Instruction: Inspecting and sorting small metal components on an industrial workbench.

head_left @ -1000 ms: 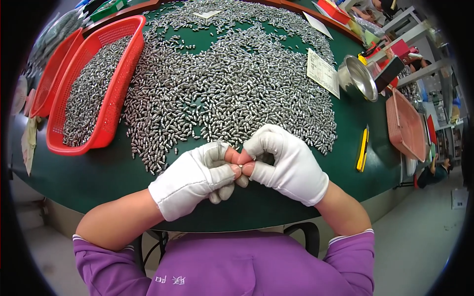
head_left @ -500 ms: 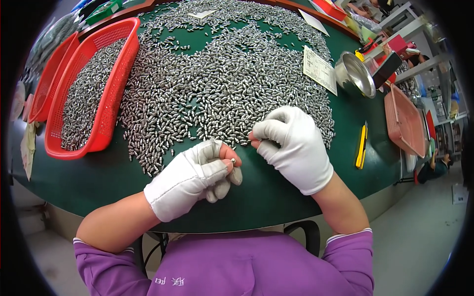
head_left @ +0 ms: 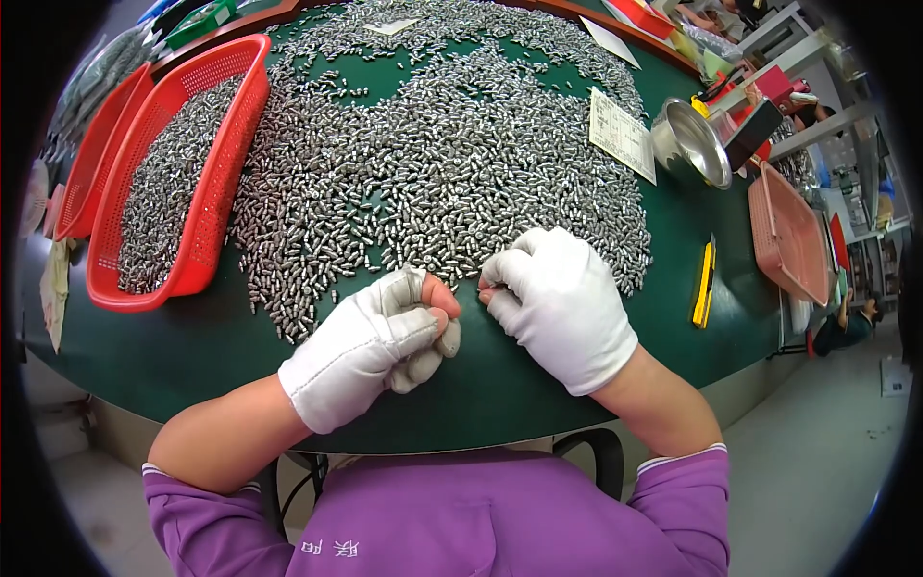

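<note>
In front of me, my left hand point(head_left: 370, 346), in a white fingerless-tipped glove, pinches thumb against forefinger. The small silver metal part held there is now mostly hidden by the fingertips. Close on its right, my right hand point(head_left: 562, 306), gloved alike, is closed with bare thumb and fingertip together at the near edge of the pile. Whatever lies between those tips is too small to make out. Beyond both hands spreads a wide heap of small bullet-shaped silver metal parts point(head_left: 461, 163) on the green tabletop point(head_left: 500, 404).
A red perforated basket point(head_left: 226, 192) full of similar parts stands at the left, with another red basket point(head_left: 87, 183) beside it. Rightward are a printed paper sheet point(head_left: 620, 135), a steel bowl point(head_left: 697, 144), a yellow utility knife point(head_left: 705, 287) and a pink basket point(head_left: 788, 240).
My right hand has moved slightly down and left, closer to my left hand. The metal part that showed at my left fingertips is now covered; that hand has turned a little.
</note>
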`<action>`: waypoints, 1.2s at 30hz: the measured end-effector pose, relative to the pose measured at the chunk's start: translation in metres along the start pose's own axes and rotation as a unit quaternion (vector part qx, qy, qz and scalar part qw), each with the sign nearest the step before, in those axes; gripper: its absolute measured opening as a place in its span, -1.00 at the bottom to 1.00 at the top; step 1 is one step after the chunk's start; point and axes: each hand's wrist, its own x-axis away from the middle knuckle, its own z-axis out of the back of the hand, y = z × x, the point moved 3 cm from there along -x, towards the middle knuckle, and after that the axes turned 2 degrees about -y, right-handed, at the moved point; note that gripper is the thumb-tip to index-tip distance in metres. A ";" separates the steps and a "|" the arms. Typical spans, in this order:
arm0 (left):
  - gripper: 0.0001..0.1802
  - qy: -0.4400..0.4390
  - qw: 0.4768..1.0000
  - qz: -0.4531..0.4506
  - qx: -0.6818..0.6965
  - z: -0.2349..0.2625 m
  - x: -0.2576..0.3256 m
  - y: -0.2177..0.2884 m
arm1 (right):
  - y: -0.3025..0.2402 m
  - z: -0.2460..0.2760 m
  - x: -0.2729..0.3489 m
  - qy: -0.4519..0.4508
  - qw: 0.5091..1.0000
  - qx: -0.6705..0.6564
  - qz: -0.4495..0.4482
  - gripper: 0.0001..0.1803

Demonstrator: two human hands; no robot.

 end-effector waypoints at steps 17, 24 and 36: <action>-0.76 0.016 0.999 0.019 -0.021 0.000 -0.002 0.000 | -0.008 0.004 -0.003 -0.090 0.889 -0.430 -0.130 -0.85; -0.78 0.007 0.999 0.030 -0.022 0.000 -0.001 0.001 | -0.006 0.007 -0.006 -0.059 0.918 -0.380 -0.100 -0.87; -0.68 -0.023 0.999 -0.040 -0.006 -0.001 0.000 0.002 | 0.015 0.009 -0.008 0.027 0.998 -0.065 0.007 -0.86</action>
